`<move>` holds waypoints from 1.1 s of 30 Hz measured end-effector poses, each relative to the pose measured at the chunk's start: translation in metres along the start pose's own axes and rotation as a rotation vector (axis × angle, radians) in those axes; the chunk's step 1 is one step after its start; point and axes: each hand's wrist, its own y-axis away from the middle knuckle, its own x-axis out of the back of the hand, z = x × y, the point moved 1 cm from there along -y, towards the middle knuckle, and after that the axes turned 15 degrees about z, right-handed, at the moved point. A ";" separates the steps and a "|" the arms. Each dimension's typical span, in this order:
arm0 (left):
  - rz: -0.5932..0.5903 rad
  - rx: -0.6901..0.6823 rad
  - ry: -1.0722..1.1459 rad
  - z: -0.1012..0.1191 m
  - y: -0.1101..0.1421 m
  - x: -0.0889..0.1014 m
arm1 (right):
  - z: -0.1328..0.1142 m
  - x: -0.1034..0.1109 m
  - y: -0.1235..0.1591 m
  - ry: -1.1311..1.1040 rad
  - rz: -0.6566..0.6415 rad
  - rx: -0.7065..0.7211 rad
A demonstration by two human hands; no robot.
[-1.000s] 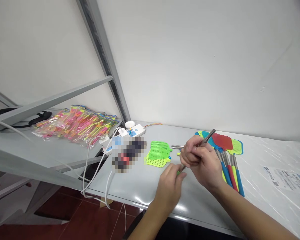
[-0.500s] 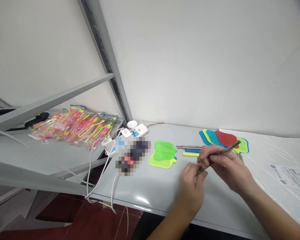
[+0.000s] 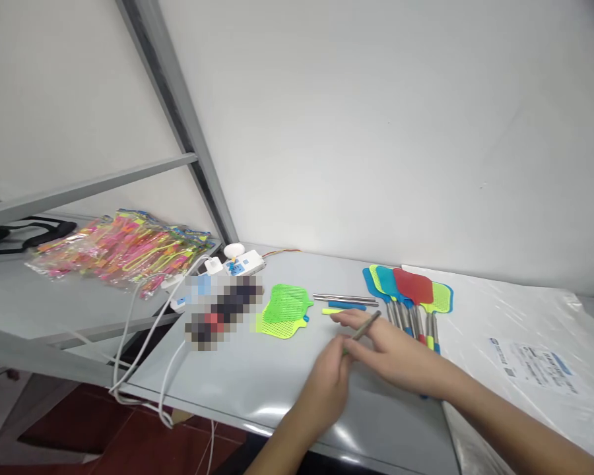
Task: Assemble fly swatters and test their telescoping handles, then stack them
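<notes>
My left hand is closed around the lower end of a slim metal rod, where a bit of green shows. My right hand has the rod between thumb and fingers, its fingers fairly straight. Beyond the hands lie loose metal rods, a blue grip tube and a yellow grip tube, partly behind my right fingers. Left of them, green and yellow fly swatter heads overlap. Several fly swatters with handles lie fanned out at the right, their grip ends partly covered by my right hand.
A labelled plastic-wrapped package covers the right side. Power strips with white cables stand left, near a blurred-out object. Bagged colourful items lie on the shelf beyond the metal post.
The view has swung right, so everything sits further left. My right fingers have straightened along the rod. The handles of the fanned swatters now show more.
</notes>
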 end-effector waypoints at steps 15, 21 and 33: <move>-0.025 -0.034 -0.175 0.021 0.002 0.004 | -0.029 -0.024 -0.020 -1.141 0.226 -0.127; -0.068 -0.104 -0.209 0.050 0.005 0.038 | -0.062 -0.038 -0.016 -1.267 0.208 -0.071; 0.086 0.418 0.289 -0.005 0.032 0.097 | -0.047 -0.104 -0.068 -0.789 -0.121 -0.108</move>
